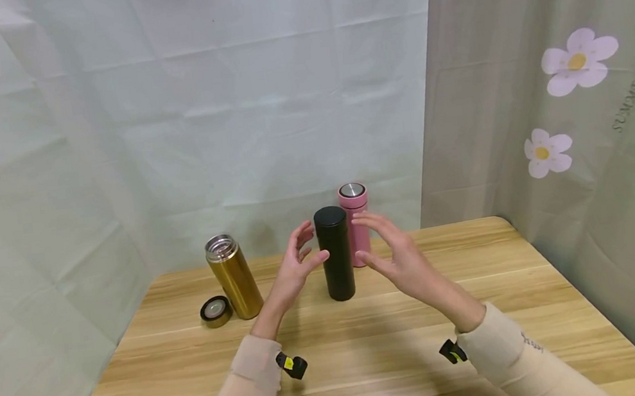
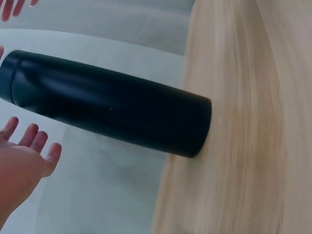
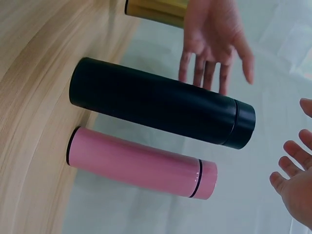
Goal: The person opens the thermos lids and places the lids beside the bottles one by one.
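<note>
A black thermos (image 1: 336, 260) with its lid on stands upright between the two hands. My left hand (image 1: 292, 268) is just left of it, fingers loosely bent and apart from the thumb. On the other side my right hand (image 1: 402, 260) hovers with its fingers spread, in front of a pink thermos (image 1: 359, 235). In the right wrist view a gap shows between the right hand (image 3: 297, 185) and the black thermos (image 3: 156, 102). The left hand (image 2: 22, 168) holds nothing in the left wrist view; whether its fingertips touch the black thermos I cannot tell.
An uncapped gold thermos (image 1: 237, 280) stands at the left of the wooden table (image 1: 358, 361). Its lid (image 1: 216, 310) lies beside it, inner side up. Behind the table hangs a pale curtain (image 1: 263, 120), and a flowered grey curtain (image 1: 493, 95) at the right.
</note>
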Motion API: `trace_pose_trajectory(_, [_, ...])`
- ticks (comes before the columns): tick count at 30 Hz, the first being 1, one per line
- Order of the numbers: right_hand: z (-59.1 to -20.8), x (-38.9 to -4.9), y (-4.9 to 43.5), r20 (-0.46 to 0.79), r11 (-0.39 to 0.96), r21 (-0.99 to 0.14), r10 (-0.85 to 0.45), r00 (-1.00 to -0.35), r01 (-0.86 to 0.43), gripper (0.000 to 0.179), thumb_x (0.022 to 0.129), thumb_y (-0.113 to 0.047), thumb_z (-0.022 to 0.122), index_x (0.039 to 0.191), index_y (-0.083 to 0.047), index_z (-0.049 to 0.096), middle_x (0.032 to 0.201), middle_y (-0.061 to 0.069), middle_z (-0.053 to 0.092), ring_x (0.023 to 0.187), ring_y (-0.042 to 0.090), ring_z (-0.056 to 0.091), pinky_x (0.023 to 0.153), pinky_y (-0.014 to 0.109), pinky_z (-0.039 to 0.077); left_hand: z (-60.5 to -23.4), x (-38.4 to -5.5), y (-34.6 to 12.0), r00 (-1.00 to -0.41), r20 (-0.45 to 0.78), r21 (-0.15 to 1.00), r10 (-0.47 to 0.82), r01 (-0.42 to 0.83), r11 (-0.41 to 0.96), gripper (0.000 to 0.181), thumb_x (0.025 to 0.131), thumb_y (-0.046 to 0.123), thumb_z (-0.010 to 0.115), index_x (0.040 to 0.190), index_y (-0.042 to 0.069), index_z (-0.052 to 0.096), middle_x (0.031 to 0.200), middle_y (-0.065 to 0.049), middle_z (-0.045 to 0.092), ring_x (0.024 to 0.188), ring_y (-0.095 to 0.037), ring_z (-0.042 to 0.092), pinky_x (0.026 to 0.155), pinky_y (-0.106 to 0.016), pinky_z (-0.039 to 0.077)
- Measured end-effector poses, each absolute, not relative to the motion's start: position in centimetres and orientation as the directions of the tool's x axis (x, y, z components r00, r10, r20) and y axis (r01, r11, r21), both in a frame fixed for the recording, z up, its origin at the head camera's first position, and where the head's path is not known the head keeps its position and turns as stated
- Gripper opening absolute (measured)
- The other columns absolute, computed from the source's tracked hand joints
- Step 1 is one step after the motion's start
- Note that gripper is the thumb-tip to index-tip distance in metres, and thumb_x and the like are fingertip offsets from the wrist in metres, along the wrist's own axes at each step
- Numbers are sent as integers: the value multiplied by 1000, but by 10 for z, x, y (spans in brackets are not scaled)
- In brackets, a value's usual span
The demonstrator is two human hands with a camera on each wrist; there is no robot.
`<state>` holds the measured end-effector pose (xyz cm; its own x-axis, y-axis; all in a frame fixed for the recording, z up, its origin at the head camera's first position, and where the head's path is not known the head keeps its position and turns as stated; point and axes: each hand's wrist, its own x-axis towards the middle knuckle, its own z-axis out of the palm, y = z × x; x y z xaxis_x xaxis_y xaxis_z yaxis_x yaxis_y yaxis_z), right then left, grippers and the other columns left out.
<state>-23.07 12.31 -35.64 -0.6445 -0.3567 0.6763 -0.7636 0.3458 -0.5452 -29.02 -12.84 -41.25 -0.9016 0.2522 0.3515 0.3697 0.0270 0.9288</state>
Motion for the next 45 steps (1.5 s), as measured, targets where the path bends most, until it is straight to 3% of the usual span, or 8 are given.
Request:
trace_pose_trajectory(8, [-358,-233,117,675,385,-510,-375,-635,-769,59,93,-6,78,147,-4,53,156,11,48,148,29,40,119,55,34,-421,-302,-130,-922,223,955,316,272,118,84,95,32,76,162,19,28,162,-9,35,150,-29,31,124,-52,24])
trace_pose_trajectory(14, [-361,-236,112,701,392,-475,-373,-608,-788,56,94,-8,78,145,-4,55,156,11,47,149,29,38,119,56,33,-427,-310,-126,-922,168,968,349,222,119,90,93,27,78,164,13,24,165,-15,31,152,-35,28,124,-54,22])
trace_pose_trajectory(24, [-362,-245,103,732,389,-449,-357,-581,-805,55,93,-7,78,144,-4,56,155,14,47,147,31,39,120,53,32,-434,-317,-124,-923,69,981,379,131,142,87,92,27,80,161,18,30,162,-14,35,149,-40,34,118,-61,32])
trace_pose_trajectory(35, [-362,-253,96,742,381,-480,-304,-598,-790,54,94,-6,78,144,-5,57,154,15,48,146,32,42,119,55,34,-442,-323,-121,-915,23,980,402,101,174,95,87,29,84,163,17,28,164,-14,34,147,-39,37,118,-62,32])
trace_pose_trajectory(45, [-367,-261,91,720,379,-507,-307,-622,-774,54,95,-7,76,145,-5,56,156,15,47,147,31,41,119,56,34,-458,-325,-115,-907,41,985,420,108,138,90,87,21,84,160,14,31,156,-15,43,140,-36,43,118,-61,30])
